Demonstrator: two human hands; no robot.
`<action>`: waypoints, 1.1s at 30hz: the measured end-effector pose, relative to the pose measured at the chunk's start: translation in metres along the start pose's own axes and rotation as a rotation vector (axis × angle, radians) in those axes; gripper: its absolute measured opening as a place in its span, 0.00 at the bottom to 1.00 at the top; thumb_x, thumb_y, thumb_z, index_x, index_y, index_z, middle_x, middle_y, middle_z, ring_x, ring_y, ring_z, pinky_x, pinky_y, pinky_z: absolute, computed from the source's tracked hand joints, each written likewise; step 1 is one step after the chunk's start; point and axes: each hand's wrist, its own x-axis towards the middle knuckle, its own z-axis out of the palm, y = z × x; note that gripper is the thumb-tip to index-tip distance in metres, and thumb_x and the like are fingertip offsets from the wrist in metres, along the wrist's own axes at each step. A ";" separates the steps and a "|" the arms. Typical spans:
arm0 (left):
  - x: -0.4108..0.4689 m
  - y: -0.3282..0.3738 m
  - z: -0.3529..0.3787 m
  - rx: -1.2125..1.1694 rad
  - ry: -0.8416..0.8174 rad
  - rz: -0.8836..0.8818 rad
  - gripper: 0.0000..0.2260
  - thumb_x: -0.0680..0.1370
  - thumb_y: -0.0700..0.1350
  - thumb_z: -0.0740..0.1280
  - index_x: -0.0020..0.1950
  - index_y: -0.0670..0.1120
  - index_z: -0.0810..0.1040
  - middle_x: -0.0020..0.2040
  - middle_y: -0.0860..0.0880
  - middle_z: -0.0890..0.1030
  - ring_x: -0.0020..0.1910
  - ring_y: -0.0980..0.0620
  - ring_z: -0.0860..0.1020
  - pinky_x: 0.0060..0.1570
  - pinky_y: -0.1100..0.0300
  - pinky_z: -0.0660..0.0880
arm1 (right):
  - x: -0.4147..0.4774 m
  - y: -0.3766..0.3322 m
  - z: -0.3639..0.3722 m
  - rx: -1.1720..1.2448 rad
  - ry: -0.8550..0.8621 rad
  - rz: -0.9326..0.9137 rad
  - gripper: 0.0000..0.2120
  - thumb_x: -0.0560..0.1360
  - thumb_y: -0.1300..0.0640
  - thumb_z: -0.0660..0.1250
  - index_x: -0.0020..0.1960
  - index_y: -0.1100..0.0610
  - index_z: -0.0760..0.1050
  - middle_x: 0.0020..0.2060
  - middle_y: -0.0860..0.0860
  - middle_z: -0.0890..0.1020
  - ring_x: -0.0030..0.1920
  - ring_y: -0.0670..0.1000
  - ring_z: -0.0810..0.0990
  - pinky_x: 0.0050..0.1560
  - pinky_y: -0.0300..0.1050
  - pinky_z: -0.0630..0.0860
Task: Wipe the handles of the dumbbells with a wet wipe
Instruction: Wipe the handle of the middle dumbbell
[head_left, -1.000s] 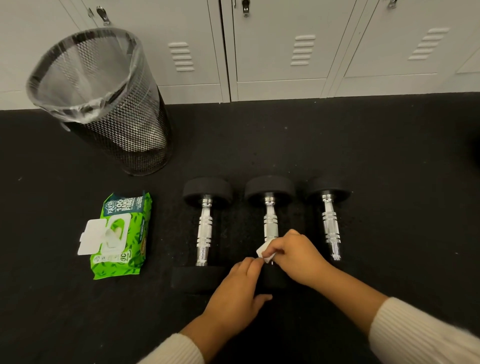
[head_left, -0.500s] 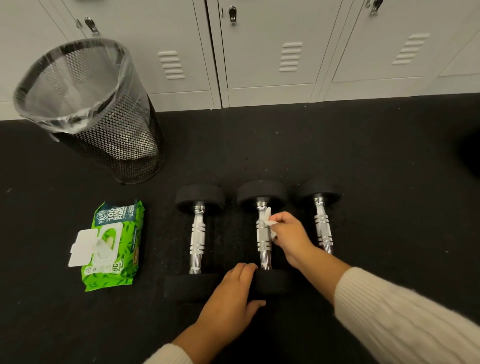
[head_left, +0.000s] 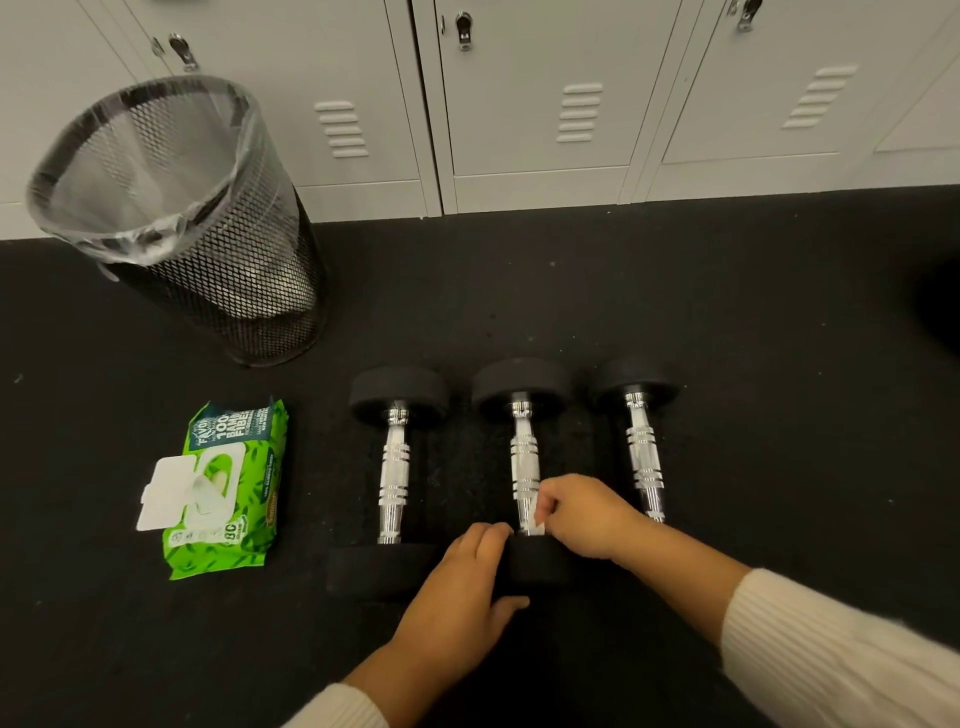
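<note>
Three dumbbells with chrome handles and black ends lie side by side on the dark floor: the left dumbbell (head_left: 393, 478), the middle dumbbell (head_left: 523, 457) and the right dumbbell (head_left: 643, 457). My right hand (head_left: 584, 514) pinches a small white wet wipe (head_left: 536, 524) against the near end of the middle handle. My left hand (head_left: 462, 587) grips the middle dumbbell's near black end, holding it still. The right dumbbell's near end is hidden behind my right forearm.
A green pack of wet wipes (head_left: 223, 488) lies left of the dumbbells with its white lid flipped open. A black mesh bin (head_left: 208, 249) with a clear liner stands at the back left. Grey lockers (head_left: 535, 104) line the far wall.
My right hand slid the wipe from the far end of the middle handle back to its near end. My left hand stayed on the near black end.
</note>
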 end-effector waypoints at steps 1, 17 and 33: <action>0.000 0.000 0.000 -0.001 0.000 0.000 0.29 0.75 0.53 0.69 0.72 0.51 0.60 0.68 0.55 0.66 0.65 0.58 0.67 0.64 0.65 0.65 | -0.003 -0.004 -0.003 -0.062 0.000 -0.001 0.10 0.73 0.63 0.62 0.45 0.53 0.80 0.41 0.47 0.80 0.48 0.51 0.80 0.49 0.45 0.76; 0.000 0.001 -0.003 -0.001 -0.007 0.006 0.29 0.75 0.54 0.68 0.72 0.52 0.60 0.67 0.55 0.66 0.62 0.58 0.68 0.62 0.65 0.67 | 0.035 -0.020 -0.005 -0.862 0.201 -0.592 0.10 0.76 0.62 0.60 0.56 0.56 0.74 0.55 0.54 0.81 0.66 0.56 0.72 0.62 0.52 0.65; -0.002 0.002 -0.008 -0.007 -0.034 -0.010 0.28 0.75 0.55 0.68 0.71 0.55 0.61 0.65 0.57 0.67 0.58 0.60 0.72 0.57 0.66 0.71 | -0.006 0.014 -0.021 -0.606 -0.040 -0.712 0.16 0.79 0.61 0.57 0.63 0.53 0.76 0.71 0.54 0.71 0.71 0.51 0.67 0.69 0.42 0.59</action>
